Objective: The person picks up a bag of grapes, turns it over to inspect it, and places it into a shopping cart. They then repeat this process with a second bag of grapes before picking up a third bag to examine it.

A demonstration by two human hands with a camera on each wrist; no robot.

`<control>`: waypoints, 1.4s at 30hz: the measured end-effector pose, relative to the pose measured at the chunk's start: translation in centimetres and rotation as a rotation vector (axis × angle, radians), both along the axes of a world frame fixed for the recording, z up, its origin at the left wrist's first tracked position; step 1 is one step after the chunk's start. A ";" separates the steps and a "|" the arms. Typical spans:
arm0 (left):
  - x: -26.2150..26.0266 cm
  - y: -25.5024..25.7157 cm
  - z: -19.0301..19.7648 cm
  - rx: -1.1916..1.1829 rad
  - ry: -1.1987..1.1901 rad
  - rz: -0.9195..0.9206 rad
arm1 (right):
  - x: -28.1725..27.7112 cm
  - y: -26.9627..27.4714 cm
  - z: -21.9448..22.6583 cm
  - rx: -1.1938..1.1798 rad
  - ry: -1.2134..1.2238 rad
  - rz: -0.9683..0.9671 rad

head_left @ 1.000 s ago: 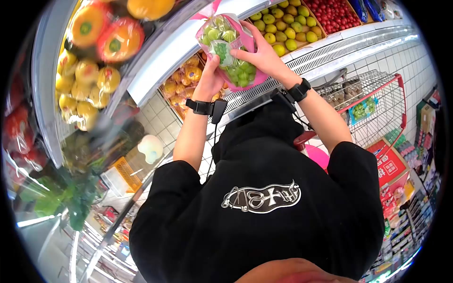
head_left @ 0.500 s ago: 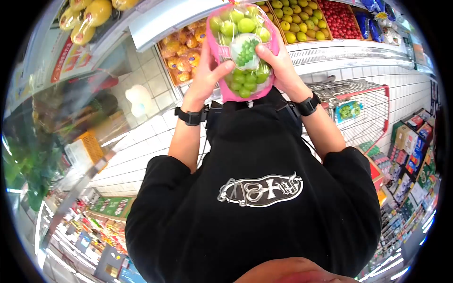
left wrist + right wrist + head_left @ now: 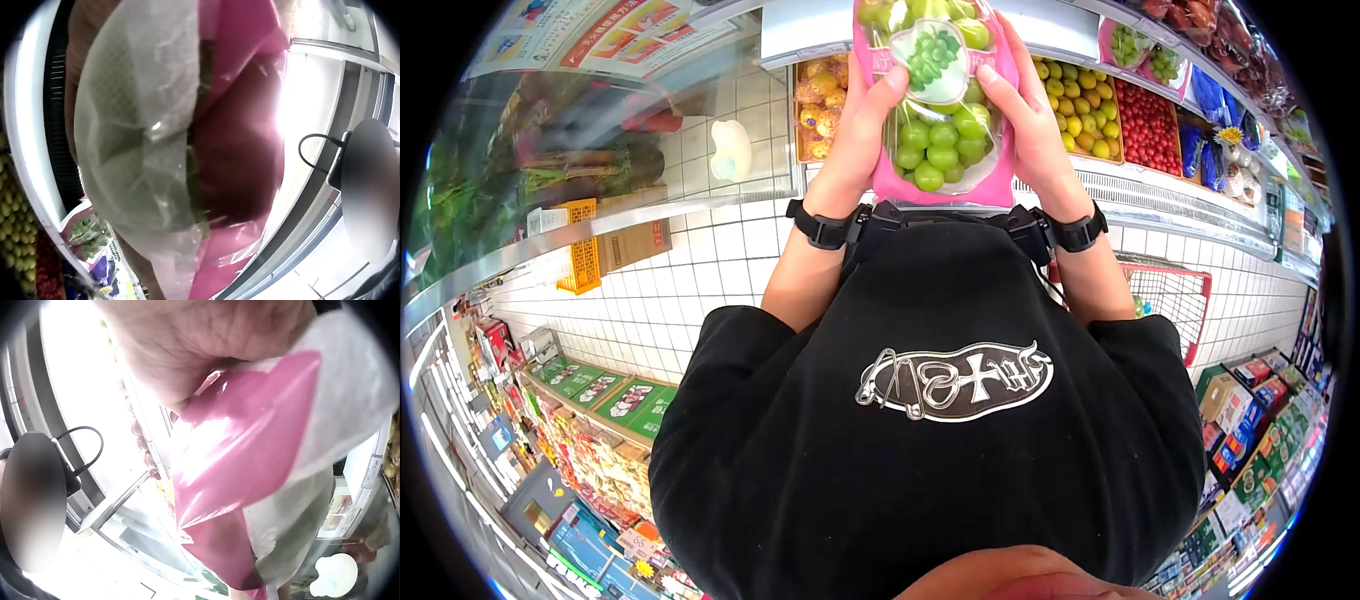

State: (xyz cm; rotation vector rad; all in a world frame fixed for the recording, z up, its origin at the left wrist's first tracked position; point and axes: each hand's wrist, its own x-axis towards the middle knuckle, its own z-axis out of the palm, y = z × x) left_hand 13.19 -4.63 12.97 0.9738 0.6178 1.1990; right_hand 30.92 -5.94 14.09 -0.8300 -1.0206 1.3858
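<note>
In the head view, a pink bag of green grapes [image 3: 945,140] is held in front of a black shirt [image 3: 940,470], between the left hand [image 3: 860,135] and the right hand [image 3: 1035,130]. Both hands grip it by its sides, the thumbs resting on its front near a pale label [image 3: 930,62] printed with grapes. The right hand's other fingers wrap round the side edge; those of the left are mostly hidden behind the bag. Each wrist wears a black strap. Beyond the bag lie yellow-green fruit [image 3: 1085,110], small red fruit [image 3: 1148,130] beside them, and, on the left, wrapped orange-yellow fruit [image 3: 822,100]. A shopping cart [image 3: 1175,300] with a red rim stands to the right.

In the left wrist view, the bag fills the middle, whitish film meeting pink film. Skin shows along its left side, but how the fingers lie cannot be told.

In the right wrist view, the right palm is at the top, against the pink film, its fingers mostly out of sight. A white object [image 3: 335,575] shows at lower right.
</note>
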 end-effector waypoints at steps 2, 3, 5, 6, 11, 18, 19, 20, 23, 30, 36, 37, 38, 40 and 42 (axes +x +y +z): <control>-0.1 -0.3 0.3 -0.036 -0.005 0.006 | 0.2 0.4 -0.1 0.059 -0.021 0.025; -0.3 -0.1 0.1 -0.041 0.013 0.013 | 0.3 0.9 0.0 0.097 -0.034 0.037; -0.4 -0.1 -0.1 -0.050 0.033 0.060 | 0.4 0.6 1.0 0.041 -0.011 0.087; -0.2 -0.1 0.2 -0.052 0.036 0.098 | 0.5 0.5 1.6 0.018 0.000 0.117; -1.2 0.9 0.0 -0.034 0.018 0.121 | -0.1 -0.1 3.6 0.003 0.014 0.246; -0.2 0.9 2.2 0.144 0.243 0.258 | -0.9 1.3 4.1 0.085 -0.207 0.170; -0.1 0.9 2.2 0.150 0.236 0.263 | -0.9 1.5 4.3 0.069 -0.229 0.152; -0.1 0.9 2.0 0.151 0.225 0.265 | -1.0 1.5 4.5 0.067 -0.207 0.152; -0.1 0.9 1.8 0.140 0.172 0.252 | -0.9 2.0 3.7 0.148 -0.247 0.112; -0.1 0.9 1.7 0.109 0.092 0.227 | -1.1 2.6 2.1 0.077 -0.045 0.135; -0.2 1.1 1.6 0.066 0.000 0.199 | -0.6 3.0 0.4 0.072 -0.012 0.060; -0.2 1.1 1.6 0.070 0.002 0.194 | -0.4 3.1 0.3 0.078 -0.003 0.059; -0.1 0.9 1.6 0.078 0.002 0.190 | -0.3 3.0 0.3 0.083 0.006 0.059; -0.4 0.9 1.3 0.128 0.101 0.165 | -0.3 3.0 0.4 0.088 0.020 0.055; -0.7 0.8 1.2 0.143 0.144 0.155 | -0.3 3.0 0.6 0.097 0.016 0.055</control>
